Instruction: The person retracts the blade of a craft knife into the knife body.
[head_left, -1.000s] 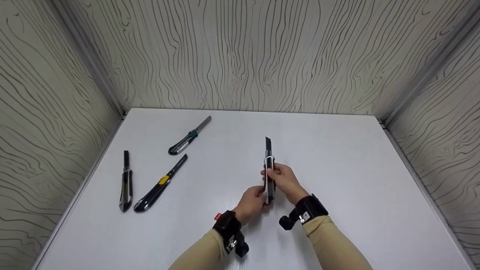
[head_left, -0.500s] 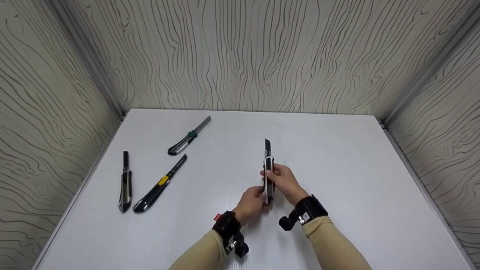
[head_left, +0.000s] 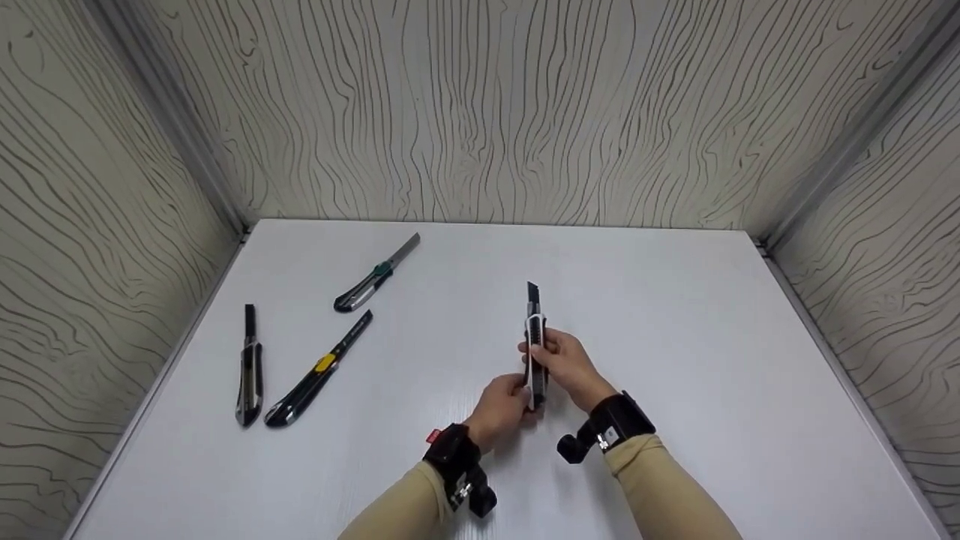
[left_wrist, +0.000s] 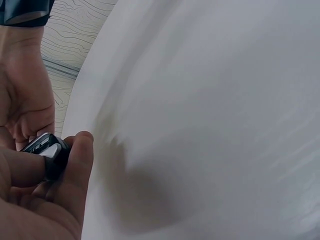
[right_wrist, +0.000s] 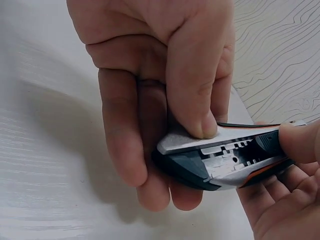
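A silver-and-black snap-off utility knife (head_left: 535, 330) with thin orange lines stands between both hands, its dark blade (head_left: 533, 294) out and pointing toward the back wall. Low on the handle, my left hand (head_left: 496, 414) grips the tail end. My right hand (head_left: 571, 369) holds the handle higher up, thumb along its face. In the right wrist view, the right thumb (right_wrist: 300, 142) presses at the black slider (right_wrist: 268, 145), while the left thumb (right_wrist: 192, 107) lies on the handle's edge near the black end cap (right_wrist: 185, 170). The left wrist view catches only the knife's tail (left_wrist: 56, 157) between fingers.
On the left of the white table (head_left: 675, 300) lie three more utility knives with blades out: one with a green slider (head_left: 367, 286), one with a yellow slider (head_left: 319, 375), and a black-and-silver one (head_left: 251, 375). Wood-patterned walls (head_left: 480, 112) enclose the back and sides.
Less of the held knife's blade shows beyond the handle than a second ago, its tip now lower in the head view. Both hands keep nearly the same place and grip.
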